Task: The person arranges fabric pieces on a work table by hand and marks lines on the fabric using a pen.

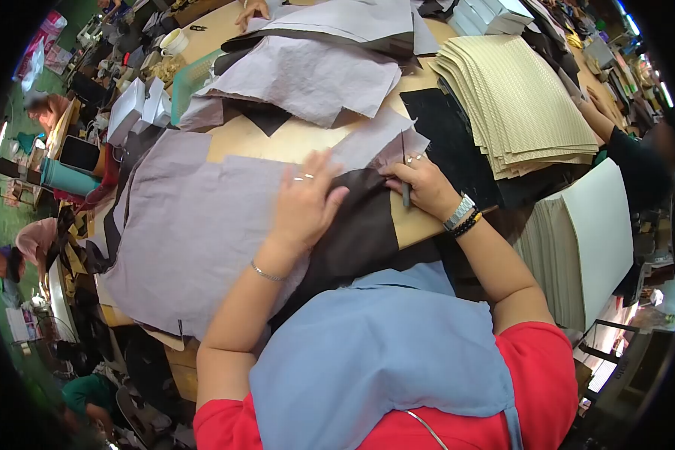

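Observation:
My left hand (305,199), slightly blurred, lies over a large lavender-grey fabric piece (195,225), its thumb apart from the fingers and nothing seen in it. In my right hand (426,187) is a thin dark pointed tool (405,193), tip up; its exact kind is not clear. The fingertips of that hand also meet the edge of a dark brown material (364,217), where a smaller lavender piece (375,142) lies just beyond. The dark material extends under the large lavender piece.
More lavender fabric (307,75) is heaped at the back beside a green basket (191,86). Quilted cream sheets (510,97) and a black panel (450,142) lie to the right, above a white sheet stack (592,232). Another person's hand (253,11) shows at the top; several people work around.

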A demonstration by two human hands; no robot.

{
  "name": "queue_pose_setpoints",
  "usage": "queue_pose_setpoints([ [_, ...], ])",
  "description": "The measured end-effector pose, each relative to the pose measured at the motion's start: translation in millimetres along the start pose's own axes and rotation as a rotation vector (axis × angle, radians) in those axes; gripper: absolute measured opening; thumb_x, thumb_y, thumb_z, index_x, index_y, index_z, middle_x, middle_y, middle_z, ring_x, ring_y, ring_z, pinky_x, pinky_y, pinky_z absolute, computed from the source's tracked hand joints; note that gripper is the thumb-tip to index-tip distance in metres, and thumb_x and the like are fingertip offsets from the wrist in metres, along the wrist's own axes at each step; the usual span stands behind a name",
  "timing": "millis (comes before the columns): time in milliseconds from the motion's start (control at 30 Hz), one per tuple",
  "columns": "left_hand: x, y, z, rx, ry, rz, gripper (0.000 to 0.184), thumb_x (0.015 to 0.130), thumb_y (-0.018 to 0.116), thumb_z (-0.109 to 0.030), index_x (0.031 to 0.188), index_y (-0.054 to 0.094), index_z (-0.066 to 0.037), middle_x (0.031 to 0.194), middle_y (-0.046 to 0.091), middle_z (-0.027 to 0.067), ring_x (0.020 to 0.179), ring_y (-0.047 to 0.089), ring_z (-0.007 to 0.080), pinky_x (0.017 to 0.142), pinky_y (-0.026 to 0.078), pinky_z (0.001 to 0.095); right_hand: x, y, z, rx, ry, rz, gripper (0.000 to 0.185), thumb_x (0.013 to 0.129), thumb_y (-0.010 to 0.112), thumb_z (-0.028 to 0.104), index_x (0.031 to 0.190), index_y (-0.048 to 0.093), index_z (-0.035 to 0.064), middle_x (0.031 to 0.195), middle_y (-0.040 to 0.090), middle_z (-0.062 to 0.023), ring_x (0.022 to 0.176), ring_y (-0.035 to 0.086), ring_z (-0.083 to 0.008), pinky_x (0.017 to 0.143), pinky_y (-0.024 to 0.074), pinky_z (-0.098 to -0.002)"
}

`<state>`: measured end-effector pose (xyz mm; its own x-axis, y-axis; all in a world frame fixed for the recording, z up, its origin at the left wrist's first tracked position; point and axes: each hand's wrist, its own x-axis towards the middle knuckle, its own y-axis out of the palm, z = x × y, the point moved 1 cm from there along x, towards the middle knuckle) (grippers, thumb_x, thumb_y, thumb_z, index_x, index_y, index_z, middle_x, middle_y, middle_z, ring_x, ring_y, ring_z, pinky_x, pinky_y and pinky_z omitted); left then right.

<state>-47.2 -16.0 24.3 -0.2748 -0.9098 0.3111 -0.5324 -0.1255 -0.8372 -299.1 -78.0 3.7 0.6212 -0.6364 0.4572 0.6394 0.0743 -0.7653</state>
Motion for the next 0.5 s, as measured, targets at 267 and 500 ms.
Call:
queue_pose_setpoints([
  [267, -5, 18, 15, -0.127, -0.152, 0.225, 0.055, 0.097, 0.05, -0.045, 0.141, 0.048, -0.012, 0.143, 0.052, 0.0103, 0.142, 0.037, 0.0289, 0.11, 0.016, 0.0702, -24, -25, -15, -0.171, -0.061, 0.13, 0.01, 0.084, 0.068, 0.014, 0.092, 0.065, 0.0091, 0.079, 0.059, -0.0077, 0.076, 0.059, -0.0278, 0.073, 0.0492, -0.037],
  [500, -2, 12, -6, 0.085, -0.12, 0.247, 0.082, 0.079, 0.067, -0.061, 0.141, 0.047, -0.011, 0.149, 0.045, 0.0086, 0.143, 0.035, 0.0299, 0.106, 0.015, 0.0765, -4, -22, 31, 0.016, 0.123, 0.033, 0.04, 0.076, 0.081, 0.022, 0.11, 0.067, 0.0052, 0.089, 0.068, -0.0111, 0.082, 0.062, -0.0281, 0.081, 0.0482, -0.0379],
])
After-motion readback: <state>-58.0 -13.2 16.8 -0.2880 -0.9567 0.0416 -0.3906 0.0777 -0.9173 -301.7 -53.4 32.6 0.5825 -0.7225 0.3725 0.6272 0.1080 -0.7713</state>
